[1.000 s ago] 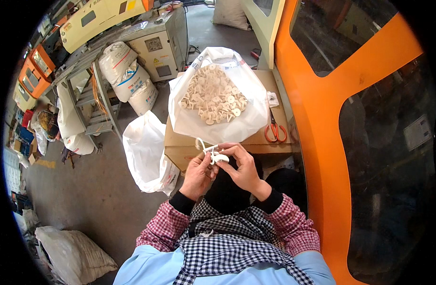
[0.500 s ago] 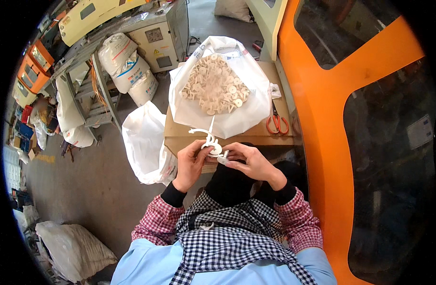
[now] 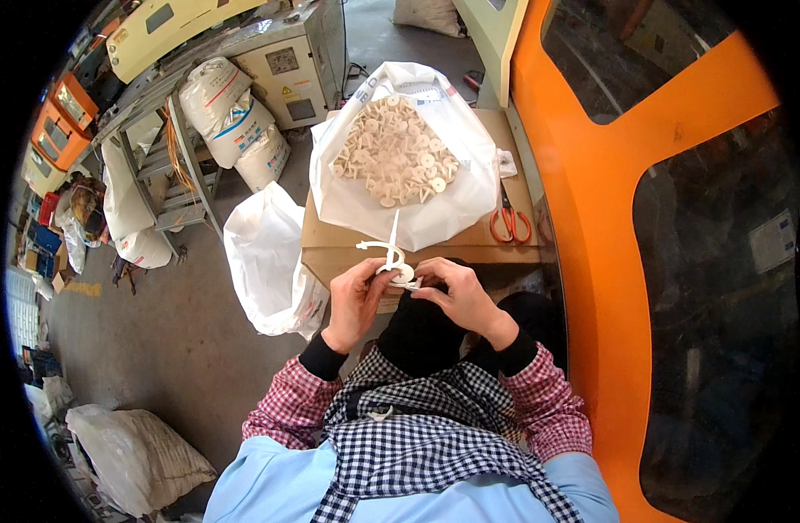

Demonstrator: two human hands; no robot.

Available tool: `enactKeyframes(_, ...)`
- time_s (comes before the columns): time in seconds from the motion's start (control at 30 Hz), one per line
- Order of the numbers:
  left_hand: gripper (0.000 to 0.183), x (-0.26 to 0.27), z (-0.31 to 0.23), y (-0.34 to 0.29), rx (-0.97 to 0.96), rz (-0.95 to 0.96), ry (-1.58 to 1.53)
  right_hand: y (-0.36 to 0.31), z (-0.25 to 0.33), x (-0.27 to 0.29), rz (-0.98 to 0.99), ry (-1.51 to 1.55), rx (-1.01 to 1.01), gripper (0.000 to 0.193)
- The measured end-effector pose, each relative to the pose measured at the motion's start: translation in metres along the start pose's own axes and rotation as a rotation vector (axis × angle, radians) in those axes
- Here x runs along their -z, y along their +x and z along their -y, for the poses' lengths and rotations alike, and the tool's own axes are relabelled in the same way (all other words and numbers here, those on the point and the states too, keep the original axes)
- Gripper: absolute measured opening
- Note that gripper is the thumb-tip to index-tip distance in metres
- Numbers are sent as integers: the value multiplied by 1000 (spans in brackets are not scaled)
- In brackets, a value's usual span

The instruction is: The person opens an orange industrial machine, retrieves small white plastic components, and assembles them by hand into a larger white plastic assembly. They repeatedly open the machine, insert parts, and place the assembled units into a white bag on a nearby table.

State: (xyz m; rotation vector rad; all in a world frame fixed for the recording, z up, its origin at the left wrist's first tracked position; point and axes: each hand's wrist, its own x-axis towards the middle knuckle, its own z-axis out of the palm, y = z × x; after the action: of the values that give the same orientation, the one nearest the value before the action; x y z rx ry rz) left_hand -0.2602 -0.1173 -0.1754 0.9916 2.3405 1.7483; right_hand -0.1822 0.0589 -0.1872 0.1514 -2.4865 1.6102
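Holds white moulding (image 3: 391, 258) pinched in left hand (image 3: 354, 298) and right hand (image 3: 466, 298), both nearly closed, near cardboard box (image 3: 469, 251) bearing bag (image 3: 352, 213) of pale parts (image 3: 391, 157) and scissors (image 3: 508, 212); shows floor (image 3: 156, 340) leftward, orange machine (image 3: 596, 305) rightward.

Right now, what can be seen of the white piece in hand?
The white, plastic-looking piece has a thin pointed spike, a curved arm and a round disc. Its spike points toward the filled white bag. The left hand pinches it; the right hand is at its lower right, partly hiding it.
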Motion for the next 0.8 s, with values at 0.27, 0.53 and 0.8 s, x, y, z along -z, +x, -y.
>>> enactKeyframes(0.27, 18, -2, 19, 4, 530, -25, -730, -2, 10, -8, -195, -691, 415, 44)
enactKeyframes(0.53, 17, -4, 13, -3, 69, -69, -505, 7, -3, -25, -340, 56, -152, 20)
enactKeyframes(0.8, 30, 13, 20, -7, -599, 14, 340, 98, -54, -21, -346, 759, -556, 34)
